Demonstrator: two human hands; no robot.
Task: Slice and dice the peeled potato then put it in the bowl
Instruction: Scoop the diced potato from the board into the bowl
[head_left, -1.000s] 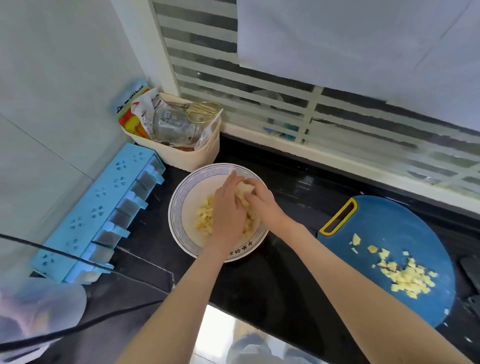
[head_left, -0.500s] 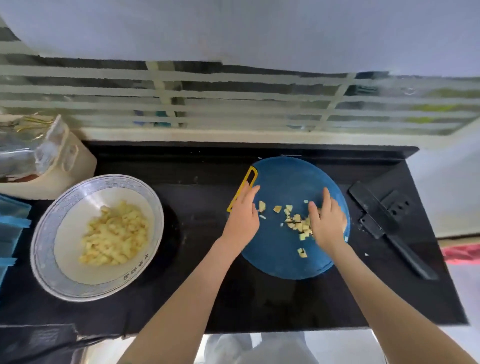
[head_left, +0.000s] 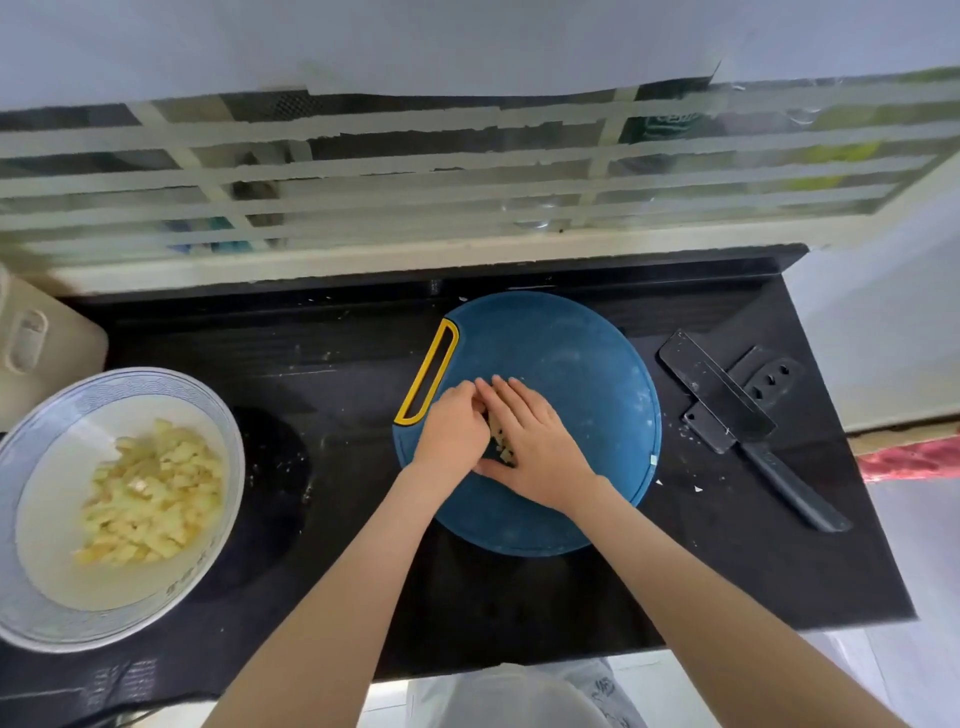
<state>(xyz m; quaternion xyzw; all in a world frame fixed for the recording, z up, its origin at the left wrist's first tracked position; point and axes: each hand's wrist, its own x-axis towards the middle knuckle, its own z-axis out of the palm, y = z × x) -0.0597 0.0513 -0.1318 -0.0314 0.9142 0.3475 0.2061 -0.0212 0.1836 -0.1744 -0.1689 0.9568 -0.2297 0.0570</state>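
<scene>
Start nearest: left hand (head_left: 452, 431) and right hand (head_left: 535, 452), set down on the cutting board (head_left: 571, 353), fingertips meeting at the far side, right thumb closing the near side. Read neither as clasping. Fingers extended and held together, the left slightly more curved, walling in rather than curling round. Find the last potato dice (head_left: 501, 444) in the narrow gap between the palms, only partly visible. Treat this posture as a gathering scoop, closed on all sides to stop small cubes escaping while drawn together.

Judge the step in hand as collecting the final batch for transfer. Cutting apparently finished, with no whole potato in view.

Check the board itself: round, blue, flat on the black counter (head_left: 337, 364), yellow handle slot (head_left: 428, 371) turned left, just beside the left hand.

Look left, well apart from the board, for the bowl (head_left: 130, 376), already holding a heap of diced potato (head_left: 150, 493). Presumably kept on the same counter for a short, level carry.

Look right for the knife (head_left: 727, 410), laid beside the board across a second black piece with holes (head_left: 769, 379), identity unclear. Probably parked there to free both hands.

Farther back, note a beige container (head_left: 47, 353) at the left edge and a barred window (head_left: 467, 182) behind the counter.

Expect cubes to slip out over the open counter during the carry, so keep the palms pressed.
</scene>
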